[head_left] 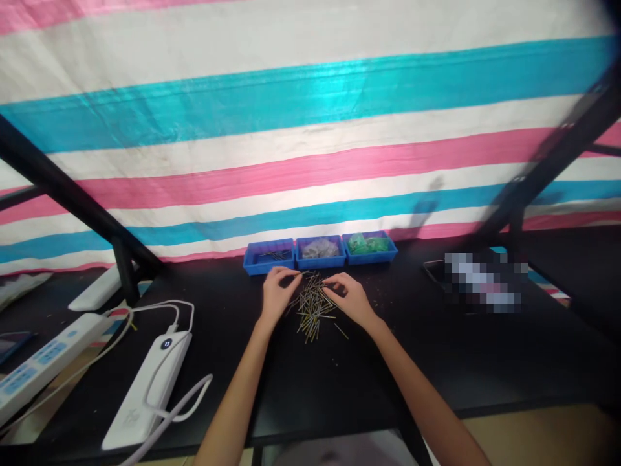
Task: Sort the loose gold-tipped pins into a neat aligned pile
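Note:
A loose heap of thin metal sticks (pixel 313 310), silvery and brassy, lies on the black table between my hands. My left hand (pixel 279 294) is at the heap's upper left, thumb and forefinger pinched together by some stick ends. Across from it, my right hand (pixel 353 299) curls its fingers in a pinch at the heap's upper right edge. What either pinch holds is too small to make out. Just behind are three blue trays: the left tray (pixel 269 264) has a few dark sticks, the middle tray (pixel 320 261) clear-looking pieces, the right tray (pixel 371 256) green pieces.
To the left lie a white power bank (pixel 140 395) with a looping cable and a white power strip (pixel 48 362). A dark phone-like object (pixel 434 272) sits at the right beside a blurred patch. Black frame bars (pixel 72 200) slope up on both sides before a striped sheet (pixel 310 162).

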Demonstrator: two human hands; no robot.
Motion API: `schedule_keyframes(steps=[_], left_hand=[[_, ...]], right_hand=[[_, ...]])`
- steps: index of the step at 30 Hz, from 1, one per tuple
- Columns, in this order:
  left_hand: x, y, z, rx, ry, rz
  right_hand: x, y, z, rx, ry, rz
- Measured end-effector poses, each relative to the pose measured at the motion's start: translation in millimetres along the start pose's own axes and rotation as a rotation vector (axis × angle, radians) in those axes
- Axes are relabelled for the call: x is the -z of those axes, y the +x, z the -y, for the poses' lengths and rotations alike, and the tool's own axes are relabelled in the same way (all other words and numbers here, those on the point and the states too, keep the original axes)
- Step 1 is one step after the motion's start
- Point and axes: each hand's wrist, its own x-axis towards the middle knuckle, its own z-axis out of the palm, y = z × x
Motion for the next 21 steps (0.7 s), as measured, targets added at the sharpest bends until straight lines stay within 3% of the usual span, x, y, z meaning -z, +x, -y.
schedule_keyframes(steps=[3,5,8,11,14,18,21], left_hand=[[3.9,18.4,2.6,-0.016,0.089,-0.183],[6.6,33.7,1.9,-0.029,0.131,-0.246],[10.6,50.6,-1.5,-0.045,0.19,-0.281],[10.3,46.9,-6.2,-0.087,0.255,-0.256],[2.8,21.7,-8.0,-0.137,0.282,-0.108],[-9.4,-15.8,-0.6,-0.168,0.368,0.311],[-13.8,-28.4,7.6,-0.154,0.378,0.41]], right_hand=[[3.4,-1.0,-0.5,-0.003,-0.13,-0.013],[5.9,-1.3,-0.7,-0.002,-0.183,-0.005],[9.2,-1.6,-1.9,-0.015,-0.246,0.026],[11.9,-2.9,-4.1,-0.051,-0.324,0.1],[13.4,-5.8,-5.6,-0.049,-0.388,0.187],[12.2,-9.4,-6.4,-0.021,-0.388,0.29],[9.1,-9.0,-7.9,-0.002,-0.353,0.319]])
